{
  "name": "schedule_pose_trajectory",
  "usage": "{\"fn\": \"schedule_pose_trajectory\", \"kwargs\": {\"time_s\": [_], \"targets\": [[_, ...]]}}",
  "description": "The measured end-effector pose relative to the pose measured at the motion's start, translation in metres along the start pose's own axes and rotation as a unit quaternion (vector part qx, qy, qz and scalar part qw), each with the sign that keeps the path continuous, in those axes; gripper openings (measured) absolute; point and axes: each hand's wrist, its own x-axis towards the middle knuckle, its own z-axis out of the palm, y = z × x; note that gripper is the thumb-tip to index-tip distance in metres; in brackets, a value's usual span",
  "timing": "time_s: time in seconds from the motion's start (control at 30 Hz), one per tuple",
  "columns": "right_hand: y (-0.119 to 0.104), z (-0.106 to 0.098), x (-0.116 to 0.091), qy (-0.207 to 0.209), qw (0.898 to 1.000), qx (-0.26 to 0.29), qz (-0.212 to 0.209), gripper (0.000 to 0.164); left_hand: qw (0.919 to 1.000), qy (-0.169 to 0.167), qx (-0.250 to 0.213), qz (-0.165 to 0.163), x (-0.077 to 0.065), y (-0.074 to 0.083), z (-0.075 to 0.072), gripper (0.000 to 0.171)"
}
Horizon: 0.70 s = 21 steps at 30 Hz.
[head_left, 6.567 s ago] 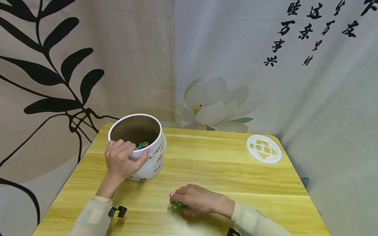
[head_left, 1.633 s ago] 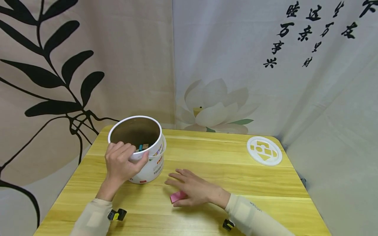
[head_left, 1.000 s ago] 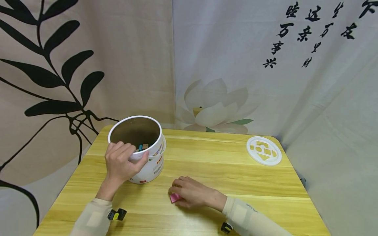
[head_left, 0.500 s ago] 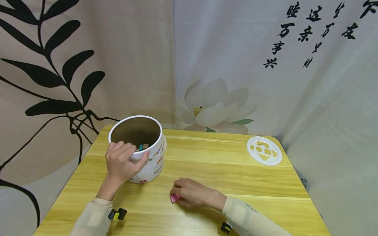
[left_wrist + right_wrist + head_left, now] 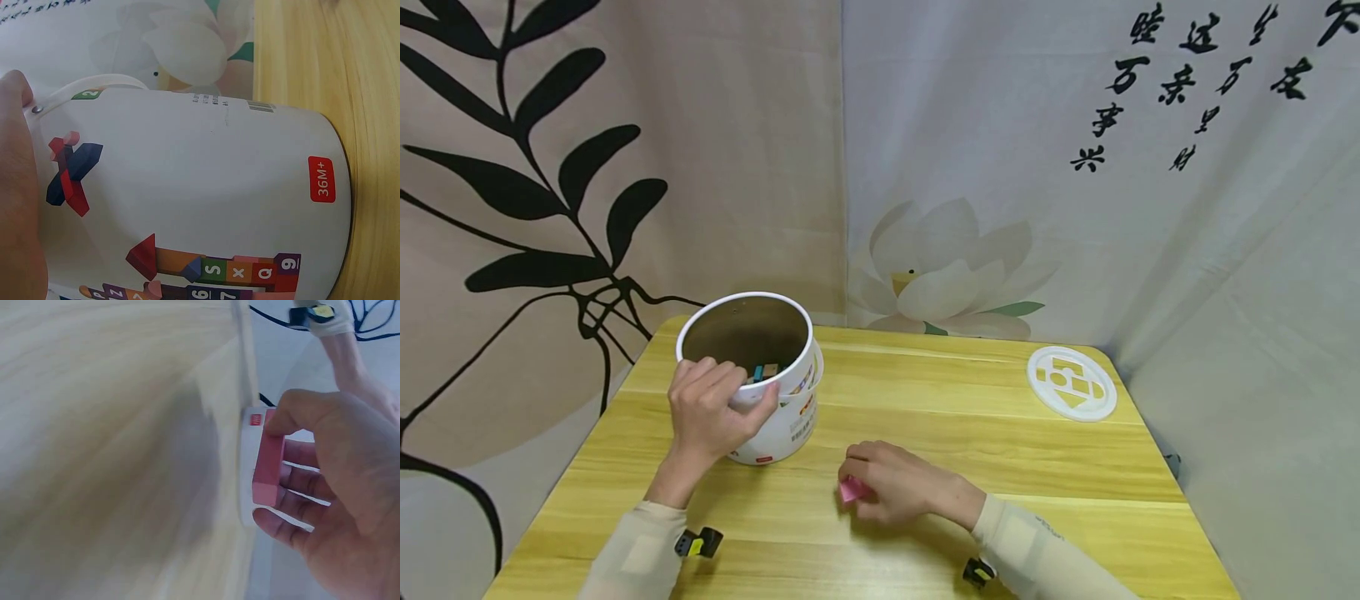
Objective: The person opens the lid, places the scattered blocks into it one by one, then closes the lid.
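Observation:
A white bucket (image 5: 775, 433) with printed block pictures stands at the left of the wooden table. My left hand (image 5: 711, 408) grips its near rim, fingers over the edge and thumb outside. Inside the bucket lie a few small blocks (image 5: 765, 372), mostly hidden by the wall. To the right of the bucket, my right hand (image 5: 898, 483) pinches a pink building block (image 5: 854, 490) between thumb and fingers. In the right wrist view the pink block (image 5: 269, 459) looks long and rectangular, a little above the tabletop.
A white round lid (image 5: 1071, 383) with cut-out shapes lies flat near the table's far right corner. The table (image 5: 955, 400) ends at printed curtains (image 5: 955, 167) behind. The bucket's white handle (image 5: 820, 367) hangs on its right side.
My right hand let go of a green piece seen earlier, spread over the pink block, then closed on it and has lifted it slightly. My left hand stays on the bucket rim.

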Motion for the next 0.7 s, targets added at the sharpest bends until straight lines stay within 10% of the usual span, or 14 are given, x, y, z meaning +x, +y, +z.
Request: {"fn": "schedule_pose_trajectory", "kwargs": {"time_s": [0.7], "targets": [[0.019,-0.089,0.024,0.139,0.988,0.067,0.004,0.030,1.0000,0.005,0.000,0.002,0.000,-0.001,0.001,0.046]]}}
